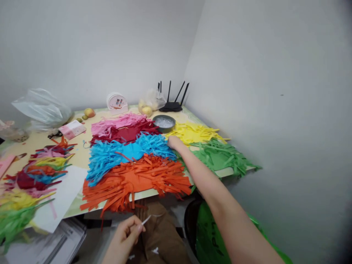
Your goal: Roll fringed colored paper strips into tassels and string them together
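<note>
My left hand [128,233] is low in the view, above my lap, with thumb and fingers pinched on a thin white strip [146,220]. A loose end of it curls off to the right. My right hand [173,142] reaches far forward over the table, at the right end of the blue fringed paper [132,150]; its fingers are hidden from me. Orange fringed paper [140,178] lies nearest to me. Beyond the blue are dark red fringed paper [129,132] and pink fringed paper [118,123]. Yellow fringed paper [194,132] and green fringed paper [220,157] lie right.
A grey bowl [164,124] stands near my right hand. Behind are a black router [171,106], fruit in a bag [147,110] and a white plastic bag [41,108]. Multicoloured fringe [30,179] lies left by white paper [64,189]. A green-lined bin [207,234] stands below right.
</note>
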The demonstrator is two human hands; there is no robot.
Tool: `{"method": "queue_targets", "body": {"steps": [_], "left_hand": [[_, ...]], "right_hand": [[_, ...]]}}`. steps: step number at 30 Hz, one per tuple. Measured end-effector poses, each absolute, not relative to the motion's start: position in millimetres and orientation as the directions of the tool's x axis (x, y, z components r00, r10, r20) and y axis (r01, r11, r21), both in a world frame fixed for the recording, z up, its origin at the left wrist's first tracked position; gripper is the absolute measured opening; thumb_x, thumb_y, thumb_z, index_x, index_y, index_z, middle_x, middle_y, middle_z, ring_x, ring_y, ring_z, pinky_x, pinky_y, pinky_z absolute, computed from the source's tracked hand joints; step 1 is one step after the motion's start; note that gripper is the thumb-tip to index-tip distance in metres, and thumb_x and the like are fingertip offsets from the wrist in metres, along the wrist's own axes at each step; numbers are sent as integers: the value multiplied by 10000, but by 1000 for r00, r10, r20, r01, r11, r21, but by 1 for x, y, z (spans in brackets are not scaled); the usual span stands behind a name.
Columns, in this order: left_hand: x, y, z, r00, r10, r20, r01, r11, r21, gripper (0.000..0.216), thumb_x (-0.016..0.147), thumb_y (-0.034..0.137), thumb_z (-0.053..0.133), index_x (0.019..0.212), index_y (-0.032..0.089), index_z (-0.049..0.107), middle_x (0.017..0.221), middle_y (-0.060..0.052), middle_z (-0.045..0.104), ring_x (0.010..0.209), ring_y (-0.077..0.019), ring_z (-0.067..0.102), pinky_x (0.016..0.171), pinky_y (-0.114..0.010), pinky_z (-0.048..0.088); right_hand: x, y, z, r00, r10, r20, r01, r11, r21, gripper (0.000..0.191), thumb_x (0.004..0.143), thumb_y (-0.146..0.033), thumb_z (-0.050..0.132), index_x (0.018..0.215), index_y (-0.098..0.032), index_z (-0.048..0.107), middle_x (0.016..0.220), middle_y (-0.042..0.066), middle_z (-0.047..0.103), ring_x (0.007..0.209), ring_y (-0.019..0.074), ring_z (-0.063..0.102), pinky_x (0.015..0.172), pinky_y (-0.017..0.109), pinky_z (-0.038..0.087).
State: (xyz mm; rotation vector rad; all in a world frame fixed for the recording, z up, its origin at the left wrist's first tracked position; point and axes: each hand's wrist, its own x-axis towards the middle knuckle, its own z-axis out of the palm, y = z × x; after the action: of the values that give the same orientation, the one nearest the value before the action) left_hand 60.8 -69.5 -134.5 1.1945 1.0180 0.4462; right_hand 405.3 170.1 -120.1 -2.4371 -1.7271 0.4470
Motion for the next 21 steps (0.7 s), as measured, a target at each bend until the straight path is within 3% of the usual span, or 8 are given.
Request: {"method": "queue_targets", "body": {"steps": [6, 9, 12, 15, 17, 19, 21], "left_hand": [[54, -68, -131, 468, 786, -404, 184, 361, 914, 542, 812, 698, 567, 765, 160, 527, 574, 61, 346, 525, -81, 276, 488, -220, 181], [53, -66, -125, 459, 800, -385, 164, 350, 922, 554, 785, 712, 588, 768, 160, 532, 531, 80, 317, 479, -70, 248, 464, -219, 155], [56, -62, -115, 426, 836, -347, 142, 317, 938, 571, 758, 720, 609, 763, 151, 560, 501, 86, 308, 455, -68, 252, 446, -212, 156], [60, -56, -100, 311, 918, -246, 121, 218, 968, 513, 794, 654, 616, 760, 143, 601, 507, 69, 361, 464, -79, 310, 448, -209, 214], [61, -52, -90, 215, 967, -137, 147, 106, 983, 414, 841, 547, 619, 760, 140, 627, 552, 40, 450, 514, -94, 382, 489, -211, 286], [60, -48, -82, 188, 981, -43, 203, 4, 979, 328, 878, 445, 600, 765, 140, 645, 646, 4, 555, 608, -116, 470, 578, -219, 363], [56, -47, -78, 271, 962, -14, 256, -58, 965, 290, 910, 389, 562, 798, 140, 660, 750, -22, 625, 712, -140, 532, 674, -232, 403]], "right_hand": [[424, 153, -111, 348, 927, -143, 832, -376, -408, 298, 954, -337, 605, 1183, -147, 612, 1164, 88, 640, 985, 202, 651, 838, 397, 566], [431, 135, -96, 375, 921, -102, 778, -372, -506, 254, 957, -330, 602, 1114, -131, 626, 1036, 59, 669, 851, 162, 665, 749, 344, 577], [415, 109, -75, 330, 944, -22, 734, -271, -623, 186, 977, -266, 526, 1033, -121, 627, 910, 46, 684, 693, 128, 654, 628, 275, 558], [368, 67, -60, 132, 991, 32, 681, -67, -729, 166, 937, -231, 493, 984, -151, 631, 861, 37, 701, 618, 123, 642, 549, 239, 525], [328, 30, -53, -84, 996, 23, 639, 72, -766, 84, 870, -237, 597, 886, -178, 654, 776, 3, 694, 603, 124, 627, 561, 231, 510], [294, -5, -46, -416, 908, 57, 562, 305, -769, 64, 860, -199, 622, 834, -184, 679, 755, 3, 671, 663, 129, 617, 623, 231, 487], [270, -31, -39, -580, 810, 80, 525, 447, -724, 92, 890, -161, 600, 843, -180, 677, 769, 13, 648, 699, 136, 600, 653, 240, 463]]}}
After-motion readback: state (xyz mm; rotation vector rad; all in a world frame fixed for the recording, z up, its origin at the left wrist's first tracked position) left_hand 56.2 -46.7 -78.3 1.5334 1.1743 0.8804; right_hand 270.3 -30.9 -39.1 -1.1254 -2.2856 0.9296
